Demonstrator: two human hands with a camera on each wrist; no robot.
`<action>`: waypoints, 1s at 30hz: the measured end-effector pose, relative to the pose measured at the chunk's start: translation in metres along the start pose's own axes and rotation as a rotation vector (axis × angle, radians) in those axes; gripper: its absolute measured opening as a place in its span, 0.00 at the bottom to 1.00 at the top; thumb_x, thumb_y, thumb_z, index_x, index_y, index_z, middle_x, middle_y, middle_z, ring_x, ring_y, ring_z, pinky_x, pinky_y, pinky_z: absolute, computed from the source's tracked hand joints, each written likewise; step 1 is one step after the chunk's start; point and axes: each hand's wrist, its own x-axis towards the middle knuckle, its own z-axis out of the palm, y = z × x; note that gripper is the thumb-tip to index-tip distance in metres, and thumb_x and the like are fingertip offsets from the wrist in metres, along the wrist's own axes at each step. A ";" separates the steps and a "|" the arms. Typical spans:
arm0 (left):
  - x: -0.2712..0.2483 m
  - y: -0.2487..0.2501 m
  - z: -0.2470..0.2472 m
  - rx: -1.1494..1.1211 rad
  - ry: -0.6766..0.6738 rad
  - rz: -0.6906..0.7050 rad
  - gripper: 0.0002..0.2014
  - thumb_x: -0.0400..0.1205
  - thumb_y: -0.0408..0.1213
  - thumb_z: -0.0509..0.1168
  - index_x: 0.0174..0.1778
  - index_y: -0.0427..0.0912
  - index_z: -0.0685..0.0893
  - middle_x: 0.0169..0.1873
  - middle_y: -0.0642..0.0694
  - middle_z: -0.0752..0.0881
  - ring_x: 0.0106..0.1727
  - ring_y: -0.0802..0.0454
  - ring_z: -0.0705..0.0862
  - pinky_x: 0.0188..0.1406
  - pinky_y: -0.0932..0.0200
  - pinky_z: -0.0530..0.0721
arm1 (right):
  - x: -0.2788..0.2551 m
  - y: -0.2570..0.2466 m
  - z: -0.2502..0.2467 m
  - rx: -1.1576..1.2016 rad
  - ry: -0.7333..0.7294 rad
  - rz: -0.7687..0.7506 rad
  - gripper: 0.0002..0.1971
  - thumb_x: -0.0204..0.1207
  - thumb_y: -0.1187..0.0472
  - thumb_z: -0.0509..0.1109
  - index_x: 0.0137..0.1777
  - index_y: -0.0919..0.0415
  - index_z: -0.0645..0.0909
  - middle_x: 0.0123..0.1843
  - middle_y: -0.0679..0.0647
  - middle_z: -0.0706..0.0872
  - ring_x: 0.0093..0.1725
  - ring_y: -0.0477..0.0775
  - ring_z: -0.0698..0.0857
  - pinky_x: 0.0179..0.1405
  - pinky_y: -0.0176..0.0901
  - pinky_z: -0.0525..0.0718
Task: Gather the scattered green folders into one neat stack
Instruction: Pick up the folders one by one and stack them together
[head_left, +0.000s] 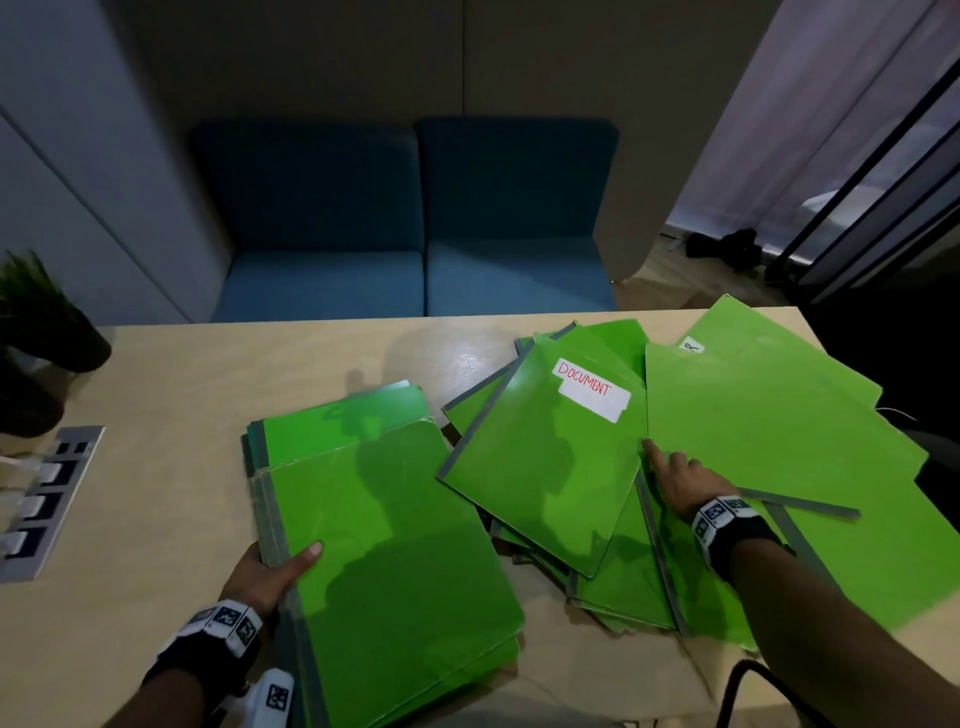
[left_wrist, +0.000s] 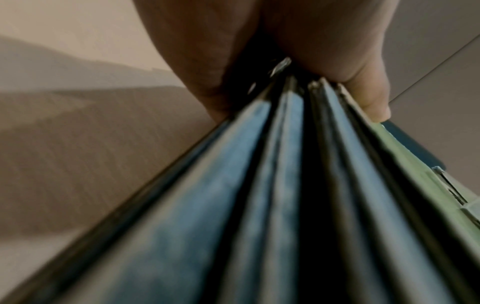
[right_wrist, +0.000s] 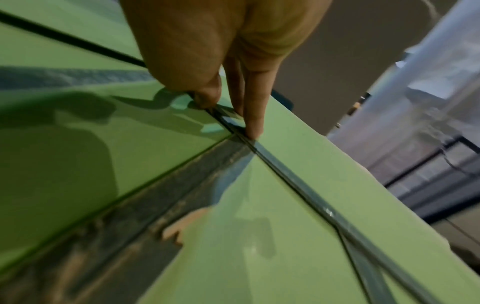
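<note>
Near the table's (head_left: 171, 395) front edge, the left hand (head_left: 270, 574) grips a gathered stack of green folders (head_left: 395, 540) by its grey spine side, thumb on top and fingers underneath; the left wrist view shows several spines pinched together. To the right, the right hand (head_left: 680, 480) lies on the scattered folders (head_left: 779, 431), fingers extended, fingertips (right_wrist: 253, 131) touching the edge of one folder where it overlaps another. Beyond them, the folder labelled DOCUMENT (head_left: 545, 462) lies tilted atop the loose pile toward the right rear corner. A power socket panel (head_left: 47, 499) sits at the left edge, a potted plant (head_left: 36, 322) behind it. A blue sofa (head_left: 410, 223) stands past the far edge.
</note>
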 end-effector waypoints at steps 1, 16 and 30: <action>0.002 -0.001 -0.001 -0.011 0.000 -0.001 0.31 0.71 0.40 0.78 0.67 0.31 0.77 0.58 0.30 0.85 0.49 0.38 0.83 0.53 0.47 0.80 | -0.002 -0.004 -0.004 -0.036 -0.020 -0.023 0.29 0.89 0.55 0.44 0.86 0.52 0.37 0.79 0.73 0.66 0.70 0.68 0.80 0.64 0.59 0.82; 0.002 -0.002 -0.001 0.075 0.035 -0.022 0.42 0.67 0.50 0.80 0.73 0.36 0.73 0.66 0.31 0.82 0.61 0.31 0.81 0.64 0.36 0.79 | 0.012 -0.120 -0.119 0.092 0.223 -0.201 0.26 0.86 0.56 0.57 0.83 0.46 0.59 0.58 0.57 0.88 0.51 0.60 0.88 0.47 0.49 0.85; 0.013 -0.008 -0.003 0.070 0.010 -0.017 0.36 0.71 0.42 0.78 0.72 0.34 0.73 0.64 0.31 0.82 0.55 0.37 0.81 0.60 0.43 0.79 | 0.025 -0.075 -0.041 0.262 0.037 0.269 0.39 0.81 0.37 0.60 0.85 0.57 0.53 0.67 0.61 0.84 0.64 0.62 0.84 0.52 0.52 0.83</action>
